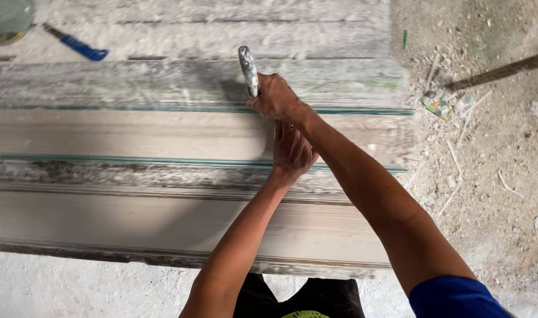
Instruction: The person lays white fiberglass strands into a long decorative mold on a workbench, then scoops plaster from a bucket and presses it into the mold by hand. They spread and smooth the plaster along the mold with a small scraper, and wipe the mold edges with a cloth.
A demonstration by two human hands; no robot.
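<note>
My right hand (pixel 275 97) is closed around the plaster-caked handle of a tool (pixel 248 69), whose top sticks up above my fist. The tool's working end is hidden under my hands. My left hand (pixel 291 152) lies flat just below the right one, its fingers pressed on a long pale moulded strip (pixel 133 134) that runs left to right. Both arms reach forward across a stack of similar plaster mouldings (pixel 163 218).
A blue-handled tool (pixel 76 42) and the edge of a round greenish container (pixel 7 17) lie at the far left on the dusty mouldings. To the right is a dirt floor (pixel 492 176) with scattered debris, scraps and a dark rod (pixel 504 70).
</note>
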